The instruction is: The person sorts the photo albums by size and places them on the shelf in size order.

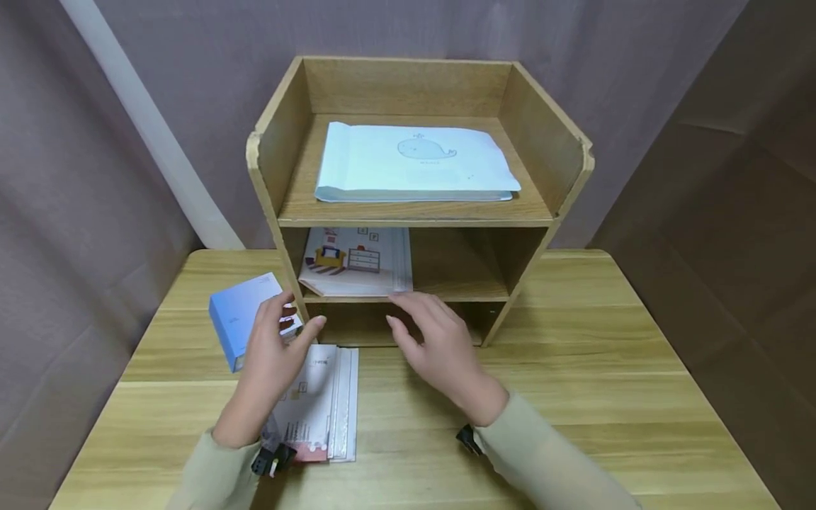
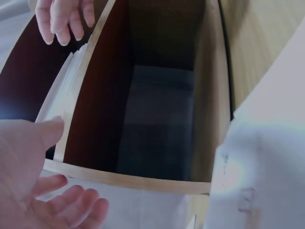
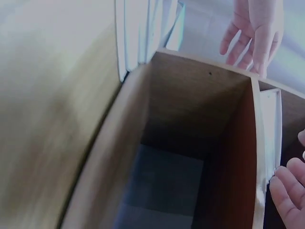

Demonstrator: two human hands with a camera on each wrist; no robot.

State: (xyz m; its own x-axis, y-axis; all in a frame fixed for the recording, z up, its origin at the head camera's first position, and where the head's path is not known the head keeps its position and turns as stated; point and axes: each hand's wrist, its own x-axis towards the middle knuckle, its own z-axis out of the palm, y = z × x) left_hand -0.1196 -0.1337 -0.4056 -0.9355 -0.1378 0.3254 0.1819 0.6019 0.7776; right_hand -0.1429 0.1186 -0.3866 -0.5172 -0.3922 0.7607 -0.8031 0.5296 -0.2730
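A flat booklet (image 1: 353, 280) with a printed armchair and dresser lies on the middle level of a wooden shelf unit (image 1: 408, 222), toward its left side. My left hand (image 1: 270, 361) hovers by the unit's left front edge, thumb and fingers apart. In the left wrist view, the left thumb (image 2: 50, 131) is close to the middle board's edge; contact is unclear. My right hand (image 1: 443, 347) is before the middle shelf, its loosely bent fingers near the booklet's right front corner. In the right wrist view, its fingertips (image 3: 279, 179) are beside the booklet's edge. Neither hand grips anything.
A white booklet (image 1: 421, 173) with a whale drawing lies on the top level. Left of the unit stands a blue box (image 1: 245, 315), partly behind the left hand. More booklets (image 1: 312, 418) lie overlapped on the table (image 1: 605, 397), partly under the left forearm. Curtains hang behind.
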